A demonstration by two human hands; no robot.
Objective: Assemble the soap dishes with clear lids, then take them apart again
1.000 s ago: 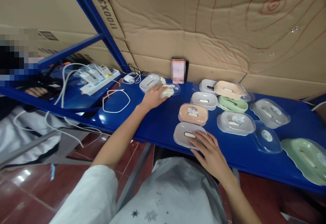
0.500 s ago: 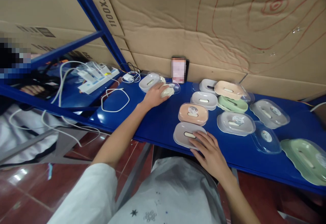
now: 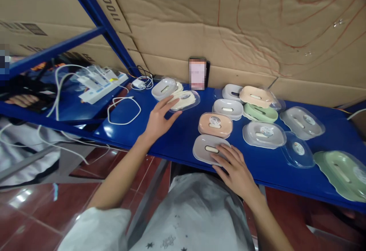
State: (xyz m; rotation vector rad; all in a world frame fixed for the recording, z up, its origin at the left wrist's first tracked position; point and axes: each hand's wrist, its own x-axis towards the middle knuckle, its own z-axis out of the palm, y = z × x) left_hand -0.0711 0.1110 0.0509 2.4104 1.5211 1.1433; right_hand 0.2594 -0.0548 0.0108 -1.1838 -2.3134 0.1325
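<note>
Blue metal shelf board (image 3: 183, 136) is our landmark here. Our left hand (image 3: 159, 118) hovers over its back-left part w/ fingers spread flat, nothing pinched, fingertips just at the cream oval soap dish under a clear plastic lid (image 3: 183, 100); that dish lies near the shelf's rear edge, touching a grey oval soap dish w/ clear cover (image 3: 164, 88) behind it. Our right hand (image 3: 234, 169) rests at the shelf's front edge, fingers splayed and laid on the grey oval plastic soap dish (image 3: 210, 149), pressing lightly, not gripping. Just behind that one sits a peach oval soap dish w/ round sticker (image 3: 215, 124). Further right on the shelf: approx. half a dozen more dishes in grey, peach and green, some lidded, plus a loose clear oval lid (image 3: 297, 151) and a green dish at the far right end (image 3: 340, 173). Judging by this, several dishes are already covered, but the loose lid and a few bare dishes suggest work left. A white power strip w/ cables (image 3: 98, 87) lies on the lower blue shelf to the left.
</note>
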